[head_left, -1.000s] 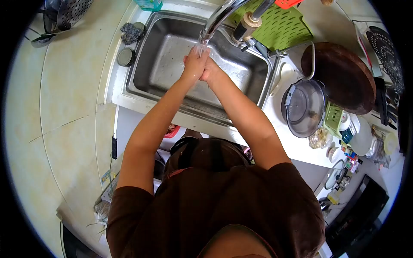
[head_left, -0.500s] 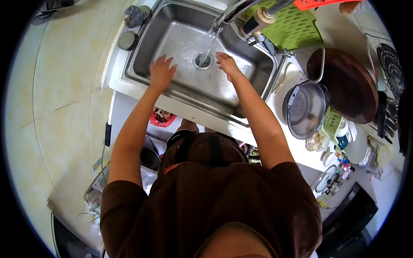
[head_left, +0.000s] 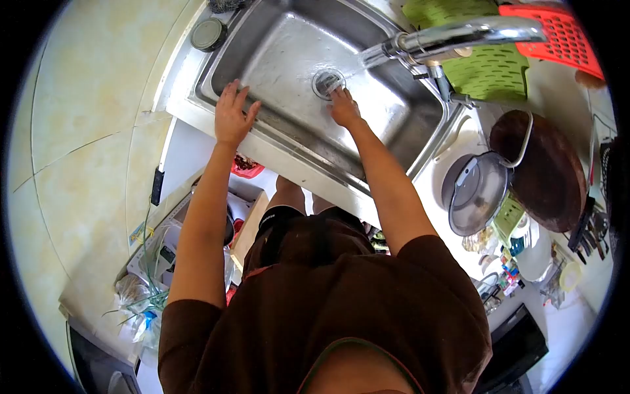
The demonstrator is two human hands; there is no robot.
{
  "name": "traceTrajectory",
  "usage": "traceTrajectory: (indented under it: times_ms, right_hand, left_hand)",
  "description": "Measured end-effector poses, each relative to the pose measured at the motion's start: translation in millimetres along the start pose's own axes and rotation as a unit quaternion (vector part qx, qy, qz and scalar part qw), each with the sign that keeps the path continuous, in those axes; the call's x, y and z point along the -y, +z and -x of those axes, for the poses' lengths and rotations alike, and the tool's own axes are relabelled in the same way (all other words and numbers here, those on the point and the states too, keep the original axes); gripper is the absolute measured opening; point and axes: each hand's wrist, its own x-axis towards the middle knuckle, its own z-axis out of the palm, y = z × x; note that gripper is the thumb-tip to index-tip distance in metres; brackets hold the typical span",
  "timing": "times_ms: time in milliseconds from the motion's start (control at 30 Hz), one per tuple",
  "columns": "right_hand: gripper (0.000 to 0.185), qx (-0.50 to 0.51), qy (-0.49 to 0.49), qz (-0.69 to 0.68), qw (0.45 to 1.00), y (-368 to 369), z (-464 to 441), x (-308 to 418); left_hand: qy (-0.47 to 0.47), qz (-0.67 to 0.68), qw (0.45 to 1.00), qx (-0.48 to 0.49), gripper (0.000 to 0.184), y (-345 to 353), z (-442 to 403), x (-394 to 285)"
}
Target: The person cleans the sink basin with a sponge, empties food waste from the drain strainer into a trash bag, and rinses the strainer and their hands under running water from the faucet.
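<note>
My left hand (head_left: pixel 234 115) is over the near left rim of the steel sink (head_left: pixel 275 49), fingers spread and holding nothing. Inside the basin, my right hand (head_left: pixel 344 109) reaches to the near edge of the round drain (head_left: pixel 328 83). Its fingers are stretched forward and slightly apart, with nothing visible in them; whether the tips touch the drain is unclear. Above the basin's far right side arches the chrome faucet (head_left: pixel 453 38), its spout end pointing toward the drain. The basin's floor is wet.
A lidded jar (head_left: pixel 209 35) stands on the left rim. Behind the faucet are a green perforated mat (head_left: pixel 489 71) and a red perforated basket (head_left: pixel 567 46). To the right are a clear bowl (head_left: pixel 478 197) and a large dark round board (head_left: pixel 548 174).
My right hand has moved in to the drain's near edge. My left hand has drawn back toward the rim. The view has shifted, and the water stream clearly visible earlier is not distinct now.
</note>
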Motion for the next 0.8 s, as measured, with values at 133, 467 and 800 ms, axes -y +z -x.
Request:
traceTrajectory:
  times_ms: [133, 467, 800]
  right_hand:
    - [0.049, 0.022, -0.026, 0.103, 0.994, 27.3, -17.8, 1.2]
    - [0.036, -0.008, -0.034, 0.305, 0.952, 50.2, -43.5, 15.3]
    - [0.026, -0.113, -0.121, 0.017, 0.986, 47.2, -73.6, 2.0]
  left_hand:
    - [-0.011, -0.005, 1.000, 0.007, 0.040, 1.2, 2.1, 1.6]
    - [-0.027, -0.006, 1.000, 0.014, 0.040, 3.6, 3.3, 4.4]
    - [-0.026, -0.012, 0.999, 0.023, 0.037, 1.3, 4.1, 3.4]
